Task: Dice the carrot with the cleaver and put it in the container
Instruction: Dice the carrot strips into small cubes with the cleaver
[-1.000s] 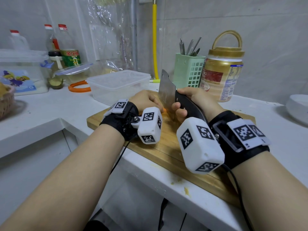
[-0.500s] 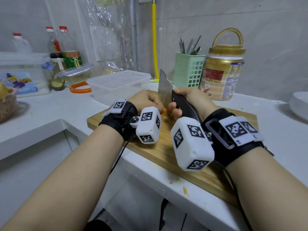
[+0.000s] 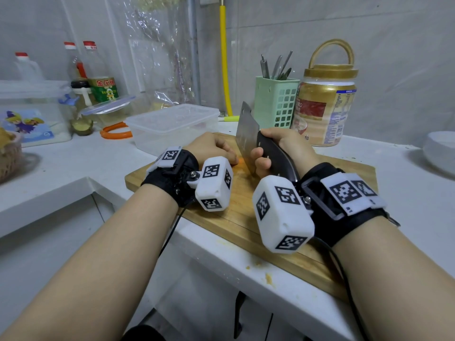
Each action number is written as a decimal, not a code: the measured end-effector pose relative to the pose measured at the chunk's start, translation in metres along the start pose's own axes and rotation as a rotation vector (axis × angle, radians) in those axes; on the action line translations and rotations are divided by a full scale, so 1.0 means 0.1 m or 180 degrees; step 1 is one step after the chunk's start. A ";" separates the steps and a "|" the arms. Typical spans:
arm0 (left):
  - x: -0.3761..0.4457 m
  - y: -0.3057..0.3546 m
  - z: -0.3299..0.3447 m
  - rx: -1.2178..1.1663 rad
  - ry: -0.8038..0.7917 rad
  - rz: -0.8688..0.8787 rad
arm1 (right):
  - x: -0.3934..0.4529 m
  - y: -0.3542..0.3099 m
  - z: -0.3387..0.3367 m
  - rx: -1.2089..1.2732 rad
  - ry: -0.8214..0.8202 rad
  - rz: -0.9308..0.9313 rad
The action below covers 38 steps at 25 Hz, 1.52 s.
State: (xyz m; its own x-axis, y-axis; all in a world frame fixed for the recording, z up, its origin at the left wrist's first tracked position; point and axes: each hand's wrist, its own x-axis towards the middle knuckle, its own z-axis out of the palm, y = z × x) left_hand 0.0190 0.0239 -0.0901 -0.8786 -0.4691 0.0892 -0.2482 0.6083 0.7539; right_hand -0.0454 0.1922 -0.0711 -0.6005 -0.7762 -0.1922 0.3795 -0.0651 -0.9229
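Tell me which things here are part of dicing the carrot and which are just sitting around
In use: carrot, cleaver, cutting board, clear container, left hand, right hand.

Idle: green utensil holder, gold-lidded jar, oil bottles, white bowl.

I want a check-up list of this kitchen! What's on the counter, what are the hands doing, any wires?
Surface: white counter with a wooden cutting board; food crumbs at the counter's front edge.
Job's things: cleaver blade down on the board; carrot mostly hidden, only an orange bit shows; clear container behind the board, lid on.
Clutter: green utensil basket, gold-lidded jar, oil bottles, white bowl.
Grips: right hand grips the cleaver handle; left hand curled over the carrot.
Cables: black cable from each wristband.
Surroundings: tiled wall, yellow pipe.
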 end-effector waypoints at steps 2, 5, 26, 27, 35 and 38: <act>0.00 0.00 -0.01 0.0012 -0.0018 0.0026 | -0.01 0.00 0.00 -0.0011 -0.0028 -0.0015; -0.02 -0.02 -0.02 -0.0057 -0.0055 0.0113 | -0.02 0.01 0.02 0.0008 -0.0092 0.0012; 0.01 -0.08 -0.01 -0.0464 -0.0130 0.0084 | -0.01 -0.03 0.15 -0.0188 0.0064 0.0181; 0.01 -0.08 -0.01 -0.0476 -0.0145 0.0090 | -0.01 -0.03 0.15 -0.0192 0.0077 0.0140; 0.00 -0.04 -0.01 -0.0167 -0.0081 0.0179 | -0.06 -0.02 0.05 -0.0128 0.0041 0.0291; -0.01 -0.04 -0.01 -0.0138 -0.0107 0.0230 | -0.07 -0.02 0.02 -0.0106 0.0088 0.0228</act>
State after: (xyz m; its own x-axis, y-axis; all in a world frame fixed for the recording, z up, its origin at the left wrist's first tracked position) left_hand 0.0216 0.0218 -0.0926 -0.9070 -0.4027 0.1231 -0.1664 0.6112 0.7738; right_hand -0.0408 0.1967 -0.0673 -0.5922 -0.7604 -0.2668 0.3988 0.0111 -0.9169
